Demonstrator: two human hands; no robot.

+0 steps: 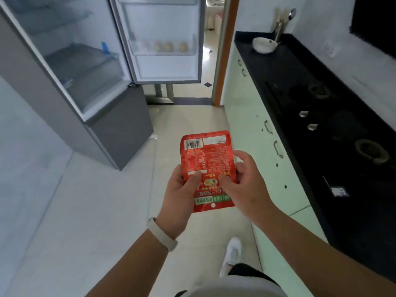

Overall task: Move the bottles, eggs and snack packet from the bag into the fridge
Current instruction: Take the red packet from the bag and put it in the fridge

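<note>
Now both hands (214,189) grip snack packet (206,155) edges; open floor (182,116) before fridge (90,67).

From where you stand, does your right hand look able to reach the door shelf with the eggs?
Probably not yet: the right hand shares the snack packet, and open floor separates it from the egg shelf. Nothing blocks the way.
</note>
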